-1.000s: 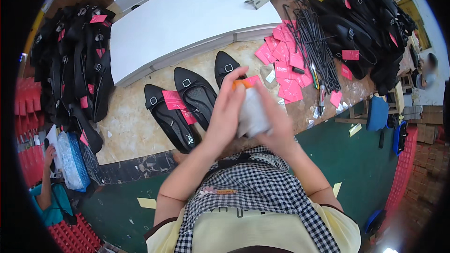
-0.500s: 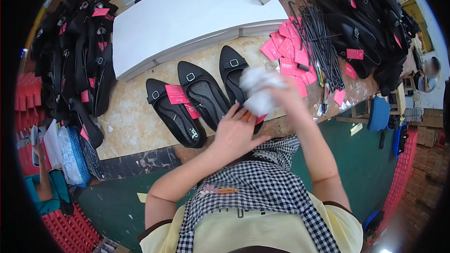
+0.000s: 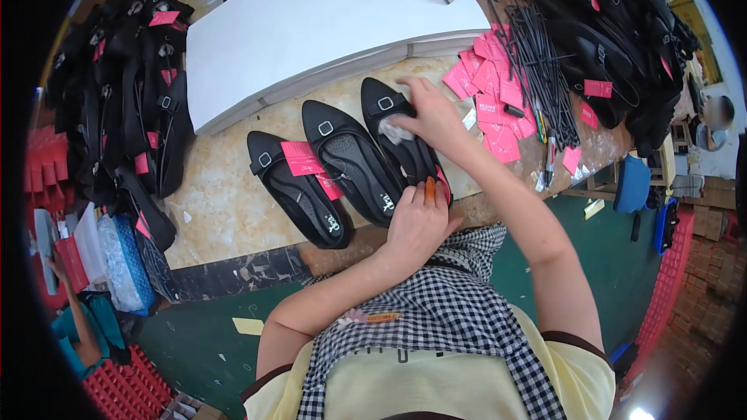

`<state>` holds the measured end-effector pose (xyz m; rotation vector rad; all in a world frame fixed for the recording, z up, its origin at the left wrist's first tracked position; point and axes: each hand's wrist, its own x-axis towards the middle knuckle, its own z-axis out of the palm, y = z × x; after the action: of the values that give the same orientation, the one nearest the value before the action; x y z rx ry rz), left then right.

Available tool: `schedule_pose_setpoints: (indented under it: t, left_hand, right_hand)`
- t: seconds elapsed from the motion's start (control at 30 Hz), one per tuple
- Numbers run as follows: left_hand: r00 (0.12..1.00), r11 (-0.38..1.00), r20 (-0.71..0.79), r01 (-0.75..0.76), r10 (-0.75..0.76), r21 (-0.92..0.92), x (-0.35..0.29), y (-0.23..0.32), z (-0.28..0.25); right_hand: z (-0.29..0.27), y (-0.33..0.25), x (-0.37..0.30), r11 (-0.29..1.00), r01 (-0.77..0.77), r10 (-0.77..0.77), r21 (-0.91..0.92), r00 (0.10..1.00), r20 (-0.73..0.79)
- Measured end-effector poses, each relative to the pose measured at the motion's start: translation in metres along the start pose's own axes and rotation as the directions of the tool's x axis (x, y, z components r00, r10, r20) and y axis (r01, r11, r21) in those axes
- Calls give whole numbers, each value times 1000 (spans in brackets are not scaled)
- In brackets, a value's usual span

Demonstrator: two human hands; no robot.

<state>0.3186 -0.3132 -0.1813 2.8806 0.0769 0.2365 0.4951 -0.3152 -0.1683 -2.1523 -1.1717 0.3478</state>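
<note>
Three black pointed flat shoes with square buckles lie side by side on the table. My left hand (image 3: 420, 225) is closed around the heel end of the rightmost flat shoe (image 3: 377, 101), an orange band on one finger. My right hand (image 3: 436, 120) bends over that shoe's front, its thumb pressing a wad of crumpled white paper (image 3: 394, 131) into the opening behind the buckle. Part of the paper is inside the shoe and hidden. Beside it rest the middle flat shoe (image 3: 317, 118) and the left flat shoe (image 3: 264, 144), with pink tags (image 3: 302, 158) over the left one.
Behind the shoes stands a long white box (image 3: 327, 15). Loose pink tags (image 3: 498, 109) and a heap of thin black sticks (image 3: 537, 54) lie to the right. Piles of black shoes rise at the left (image 3: 124, 93) and the right (image 3: 607, 39). A person's arm (image 3: 74, 311) shows far left.
My right hand has brought the white paper down and left into the rightmost shoe; most of the wad no longer shows. My left hand has shifted slightly right, onto the heel.
</note>
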Motion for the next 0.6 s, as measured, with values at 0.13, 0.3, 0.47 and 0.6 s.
schedule_pose_setpoints:
  t: [0.13,0.3,0.47,0.6]
  left_hand:
    - [938,997,339,-55,72,-61,32,-23,-41]
    - [901,870,-431,252,-50,425,122,-173,-104]
    - [854,886,-303,460,-423,58,137,-249,-78]
    - [892,952,-373,163,-254,-260,114,-230,-40]
  right_hand:
    - [4,15,6,993,111,-113,-27,992,-56]
    - [-51,48,-61,950,-173,170,261,985,36]
    - [-73,33,-93,913,-260,291,314,955,-53]
    - [-56,-2,-83,762,-168,293,626,951,-101]
